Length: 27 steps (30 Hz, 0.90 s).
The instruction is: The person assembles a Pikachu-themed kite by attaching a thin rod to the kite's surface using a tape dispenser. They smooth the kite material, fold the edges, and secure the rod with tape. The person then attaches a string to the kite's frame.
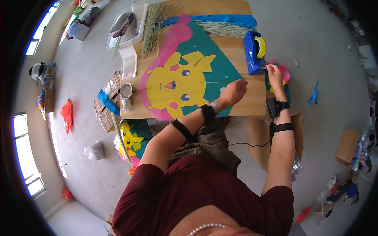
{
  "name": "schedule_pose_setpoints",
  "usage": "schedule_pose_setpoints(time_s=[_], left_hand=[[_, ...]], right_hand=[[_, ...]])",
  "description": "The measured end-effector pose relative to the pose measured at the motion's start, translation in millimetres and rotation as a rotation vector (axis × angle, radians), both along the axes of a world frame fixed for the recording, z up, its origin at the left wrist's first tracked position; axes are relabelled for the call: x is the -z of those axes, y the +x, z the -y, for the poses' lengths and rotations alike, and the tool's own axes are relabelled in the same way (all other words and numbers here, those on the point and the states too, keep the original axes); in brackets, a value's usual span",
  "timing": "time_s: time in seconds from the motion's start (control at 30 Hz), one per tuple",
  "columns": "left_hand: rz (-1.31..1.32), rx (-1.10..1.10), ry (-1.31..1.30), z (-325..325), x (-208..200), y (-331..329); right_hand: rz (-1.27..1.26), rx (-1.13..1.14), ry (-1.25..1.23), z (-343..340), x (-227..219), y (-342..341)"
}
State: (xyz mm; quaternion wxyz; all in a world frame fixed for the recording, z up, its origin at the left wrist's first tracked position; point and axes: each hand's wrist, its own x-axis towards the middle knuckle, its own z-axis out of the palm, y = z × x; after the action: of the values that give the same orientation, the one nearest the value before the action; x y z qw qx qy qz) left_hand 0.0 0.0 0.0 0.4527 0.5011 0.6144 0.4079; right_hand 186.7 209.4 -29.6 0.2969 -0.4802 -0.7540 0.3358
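A diamond-shaped kite sheet (173, 84) lies on the wooden table, green and pink with a yellow cartoon face. Across its middle a thin pale stick (214, 82) runs toward the right corner. My left hand (233, 93) rests at that corner, its fingers closed on the sheet's edge. To the right, a blue tape dispenser (252, 51) holds a yellow-rimmed roll (259, 47). At its near end my right hand (275, 77) pinches with thumb and forefinger at the tape's end; the tape itself is hardly visible.
Bundled thin sticks (224, 29) and a blue strip (220, 19) lie along the table's far side. At the left are a clear plastic bin (141, 23) and a tape roll (126, 91). Another printed sheet (134, 137) hangs below the table's left edge. An open cardboard box (298, 131) stands at the right.
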Motion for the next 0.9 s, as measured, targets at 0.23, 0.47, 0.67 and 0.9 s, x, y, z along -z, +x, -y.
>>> schedule_pose_setpoints(time_s=[0.23, 0.47, 0.67, 0.9], left_hand=[[0.953, -0.273, -0.161, -64.7, 0.0, 25.7], [1.451, -0.400, -0.209, -101.4, -5.6, 36.1], [1.368, -0.392, -0.233, -103.5, -6.3, 23.1], [1.357, -0.371, -0.209, -104.0, -0.5, 22.7]], right_hand=[[0.078, -0.136, -0.266, -5.6, -52.8, -8.5], [-0.035, -0.070, -0.515, -9.9, -57.7, -13.9], [-0.263, -0.078, -0.491, 47.7, -71.6, 11.4], [-0.309, 0.005, -0.663, 237.7, -134.3, 135.7]])
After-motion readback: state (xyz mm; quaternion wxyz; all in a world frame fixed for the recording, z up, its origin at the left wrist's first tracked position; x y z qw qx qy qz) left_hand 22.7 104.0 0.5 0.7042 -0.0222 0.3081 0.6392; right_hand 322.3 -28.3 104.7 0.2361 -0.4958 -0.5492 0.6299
